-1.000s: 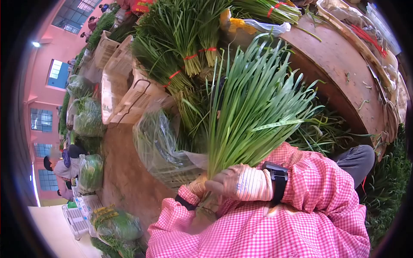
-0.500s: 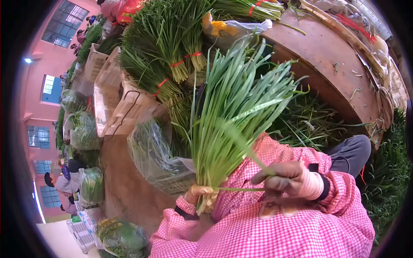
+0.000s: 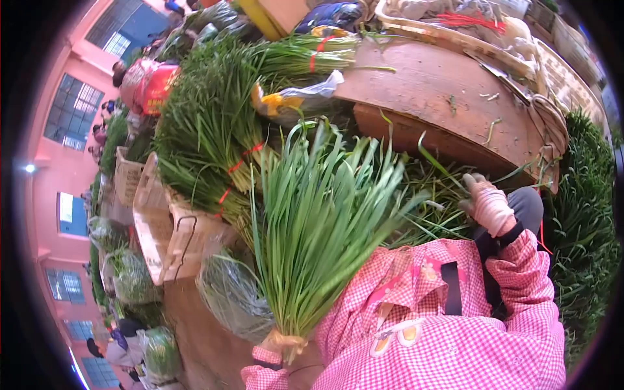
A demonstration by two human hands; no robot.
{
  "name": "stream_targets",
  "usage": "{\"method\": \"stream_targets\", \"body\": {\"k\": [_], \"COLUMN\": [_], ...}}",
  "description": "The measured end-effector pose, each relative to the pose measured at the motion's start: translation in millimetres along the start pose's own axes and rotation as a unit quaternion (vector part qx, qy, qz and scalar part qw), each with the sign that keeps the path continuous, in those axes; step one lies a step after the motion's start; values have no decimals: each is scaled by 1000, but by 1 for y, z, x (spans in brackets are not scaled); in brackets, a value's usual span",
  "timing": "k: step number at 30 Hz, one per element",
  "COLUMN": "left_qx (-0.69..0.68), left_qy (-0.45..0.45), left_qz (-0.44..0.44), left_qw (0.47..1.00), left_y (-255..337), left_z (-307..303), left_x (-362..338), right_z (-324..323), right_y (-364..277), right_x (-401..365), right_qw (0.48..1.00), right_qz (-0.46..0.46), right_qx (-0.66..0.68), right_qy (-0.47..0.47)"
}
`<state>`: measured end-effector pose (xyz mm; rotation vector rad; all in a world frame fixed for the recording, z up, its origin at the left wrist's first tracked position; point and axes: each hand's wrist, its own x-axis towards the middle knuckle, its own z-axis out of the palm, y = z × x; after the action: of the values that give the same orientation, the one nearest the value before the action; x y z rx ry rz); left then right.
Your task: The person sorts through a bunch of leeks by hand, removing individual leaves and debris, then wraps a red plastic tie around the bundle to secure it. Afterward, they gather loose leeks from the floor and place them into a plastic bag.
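Note:
My left hand (image 3: pixel 281 343), in a light glove, grips the base of a thick bunch of long green chives (image 3: pixel 318 221) that fans upward in front of me. My right hand (image 3: pixel 486 205), also gloved, is out to the right over a pile of loose chive leaves (image 3: pixel 432 195) below the table edge. Its fingers are curled around a single loose leaf (image 3: pixel 442 166). My pink checked sleeves fill the bottom of the view.
Tied chive bundles with red bands (image 3: pixel 208 136) lie stacked at the left. A brown wooden table (image 3: pixel 442 91) holds a plastic bag (image 3: pixel 296 101) and a basket (image 3: pixel 455 36). Pale crates (image 3: pixel 156 221) and bagged greens (image 3: pixel 231 299) stand lower left; people work far left.
My right hand pulled one leaf off the bunch, then swung right and away to the loose pile. The bunch stayed in my left hand while my view tilted upward.

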<state>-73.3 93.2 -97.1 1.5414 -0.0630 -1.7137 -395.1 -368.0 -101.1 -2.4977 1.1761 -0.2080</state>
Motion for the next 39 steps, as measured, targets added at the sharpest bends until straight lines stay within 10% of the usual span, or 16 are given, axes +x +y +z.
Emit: {"method": "stream_targets", "body": {"k": [12,16,19,22,25,30,35,39], "left_qx": [43,64,87,107,97,133,127,138], "left_qy": [54,60,58,46,59,75,69,63], "left_qz": [-90,-101,-118,-127,-119,-101,-91,-84], "left_qw": [994,991,987,985,986,983,985,985], "left_y": [17,18,16,12,13,24,25,12], "left_z": [-4,-8,-21,-29,-28,-13,-13,-27], "left_x": [-29,-29,-25,-25,-24,-22,-21,-22], "right_z": [-9,-18,-15,28,-4,-66,-20,10], "right_y": [-92,-117,-125,-111,-106,-126,-151,-146], "right_x": [85,92,86,101,91,84,85,78], "right_qw": [890,829,777,860,831,797,891,901], "right_qz": [-255,-340,-142,-293,-319,-320,-433,-424], "right_qx": [306,427,606,412,455,499,49,-72], "right_qy": [223,124,-94,76,-17,112,126,-63]}}
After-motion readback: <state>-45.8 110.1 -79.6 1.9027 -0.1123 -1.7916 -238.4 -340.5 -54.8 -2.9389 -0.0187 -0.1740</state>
